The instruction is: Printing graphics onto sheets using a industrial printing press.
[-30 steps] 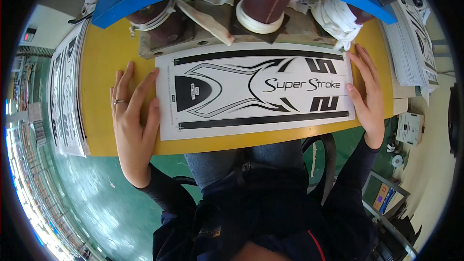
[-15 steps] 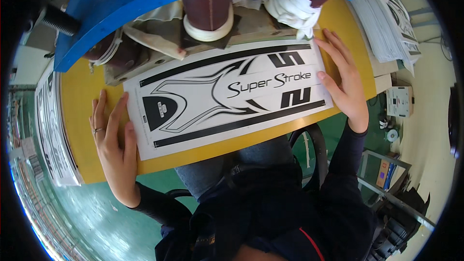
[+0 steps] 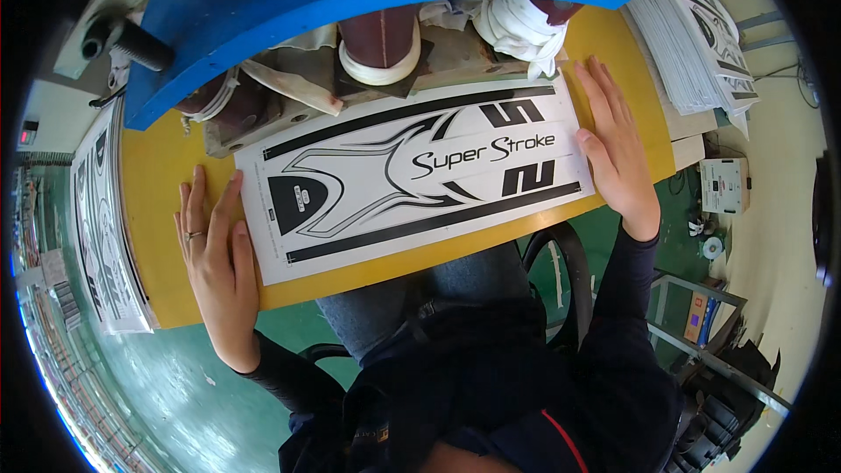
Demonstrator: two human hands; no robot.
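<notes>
Two hands lay flat, fingers spread: left hand (image 3: pixel 215 258) & right hand (image 3: pixel 618 149) at ends of printed sheet (image 3: pixel 412 177), long axis left-right, tilted up rightward on yellow worktop (image 3: pixel 162 210).

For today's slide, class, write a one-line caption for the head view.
Left hand and right hand rest flat at the ends of a black-and-white printed sheet on a yellow table.

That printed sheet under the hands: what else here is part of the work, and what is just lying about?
In use: printed sheet, left hand, right hand, yellow table, blue press.
Lying about: sheet stack on the right, sheets on the left, white rag.
</notes>
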